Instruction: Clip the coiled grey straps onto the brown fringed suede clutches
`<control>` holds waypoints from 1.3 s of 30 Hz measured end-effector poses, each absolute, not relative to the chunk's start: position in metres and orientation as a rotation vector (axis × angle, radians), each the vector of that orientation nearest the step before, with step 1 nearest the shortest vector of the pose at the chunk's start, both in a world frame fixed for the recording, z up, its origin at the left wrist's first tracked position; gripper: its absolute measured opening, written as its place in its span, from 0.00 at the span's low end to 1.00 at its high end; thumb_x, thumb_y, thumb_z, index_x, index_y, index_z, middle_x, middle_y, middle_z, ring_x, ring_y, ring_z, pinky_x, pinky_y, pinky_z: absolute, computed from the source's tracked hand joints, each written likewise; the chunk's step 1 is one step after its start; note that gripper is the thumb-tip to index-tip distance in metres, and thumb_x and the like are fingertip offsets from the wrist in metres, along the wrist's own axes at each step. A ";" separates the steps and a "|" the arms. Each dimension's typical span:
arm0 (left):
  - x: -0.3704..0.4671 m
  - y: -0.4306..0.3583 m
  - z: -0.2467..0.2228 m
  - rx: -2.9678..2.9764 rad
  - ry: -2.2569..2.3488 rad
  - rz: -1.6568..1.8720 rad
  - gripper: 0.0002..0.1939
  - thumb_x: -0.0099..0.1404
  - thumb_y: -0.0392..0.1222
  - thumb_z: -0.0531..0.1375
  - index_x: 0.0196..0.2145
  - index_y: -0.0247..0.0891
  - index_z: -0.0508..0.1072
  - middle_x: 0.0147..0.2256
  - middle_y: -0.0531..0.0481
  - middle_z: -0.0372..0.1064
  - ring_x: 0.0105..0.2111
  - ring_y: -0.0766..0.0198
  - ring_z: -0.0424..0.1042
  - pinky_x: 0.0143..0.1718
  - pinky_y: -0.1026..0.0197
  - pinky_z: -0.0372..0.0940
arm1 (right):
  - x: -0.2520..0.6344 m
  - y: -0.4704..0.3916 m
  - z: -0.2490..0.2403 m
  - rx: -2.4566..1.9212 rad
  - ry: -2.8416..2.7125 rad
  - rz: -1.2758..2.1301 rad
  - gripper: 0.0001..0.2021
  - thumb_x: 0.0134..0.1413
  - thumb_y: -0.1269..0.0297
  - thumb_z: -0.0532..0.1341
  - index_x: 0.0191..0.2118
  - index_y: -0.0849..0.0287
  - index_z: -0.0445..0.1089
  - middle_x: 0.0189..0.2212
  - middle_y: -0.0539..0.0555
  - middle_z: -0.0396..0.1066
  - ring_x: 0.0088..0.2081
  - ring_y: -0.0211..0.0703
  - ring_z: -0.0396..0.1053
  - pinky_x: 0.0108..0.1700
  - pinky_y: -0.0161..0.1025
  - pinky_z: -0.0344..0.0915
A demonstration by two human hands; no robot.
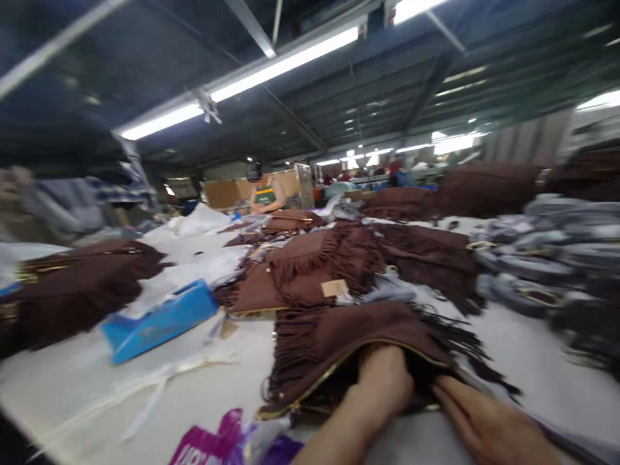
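A dark brown fringed bag (368,329) lies in front of me, its gold-zippered mouth gaping toward me. Up to the wrist, my left hand (385,381) is inside that mouth, so its fingers are hidden. At the right end of the opening, my right hand (484,413) has its fingers together on the edge of the bag, holding it. Just behind lies a pile of brown fringed bags (310,258), with a tan tag (334,288) on one of them.
A blue tape dispenser (162,320) stands to the left, near more brown bags (82,284). Purple printed plastic (208,445) lies at the front edge. Grey straps with metal rings (537,258) are heaped on the right. Across the table stands a person (266,194).
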State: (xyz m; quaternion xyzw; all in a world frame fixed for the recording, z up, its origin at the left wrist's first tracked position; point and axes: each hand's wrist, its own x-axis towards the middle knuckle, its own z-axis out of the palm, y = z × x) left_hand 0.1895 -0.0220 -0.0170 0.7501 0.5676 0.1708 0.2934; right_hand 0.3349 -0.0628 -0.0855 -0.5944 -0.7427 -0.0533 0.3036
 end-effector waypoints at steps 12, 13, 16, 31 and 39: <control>0.172 -0.017 -0.021 1.957 1.407 0.606 0.21 0.52 0.25 0.52 0.42 0.34 0.73 0.45 0.45 0.71 0.47 0.57 0.67 0.53 0.58 0.57 | 0.317 -0.081 -0.052 -1.796 -2.049 -0.266 0.09 0.55 0.73 0.53 0.27 0.57 0.67 0.21 0.49 0.69 0.23 0.43 0.69 0.24 0.38 0.48; 0.172 -0.017 -0.021 1.954 1.414 0.611 0.20 0.52 0.25 0.53 0.42 0.34 0.73 0.45 0.45 0.70 0.47 0.57 0.67 0.53 0.58 0.56 | 0.317 -0.081 -0.052 -1.807 -2.040 -0.274 0.09 0.54 0.74 0.53 0.27 0.57 0.66 0.20 0.49 0.69 0.23 0.43 0.69 0.24 0.38 0.48; 0.171 -0.018 -0.021 1.938 1.407 0.616 0.18 0.53 0.27 0.54 0.41 0.34 0.73 0.44 0.45 0.71 0.46 0.55 0.66 0.52 0.57 0.57 | 0.315 -0.080 -0.051 -1.805 -2.040 -0.293 0.10 0.53 0.75 0.53 0.25 0.57 0.66 0.19 0.49 0.69 0.20 0.43 0.68 0.23 0.38 0.47; 0.175 -0.023 -0.022 1.910 1.436 0.613 0.17 0.58 0.34 0.54 0.45 0.35 0.71 0.45 0.43 0.70 0.49 0.52 0.65 0.52 0.55 0.57 | 0.306 -0.076 -0.050 -1.756 -2.115 -0.333 0.09 0.49 0.78 0.54 0.26 0.58 0.67 0.21 0.50 0.69 0.21 0.41 0.68 0.23 0.37 0.49; 0.176 -0.027 -0.022 2.008 1.383 0.436 0.19 0.59 0.33 0.53 0.48 0.38 0.70 0.46 0.45 0.70 0.52 0.51 0.62 0.57 0.52 0.51 | 0.305 -0.070 -0.067 -1.807 -2.069 -0.309 0.11 0.48 0.80 0.53 0.27 0.58 0.68 0.21 0.51 0.71 0.22 0.41 0.69 0.24 0.36 0.50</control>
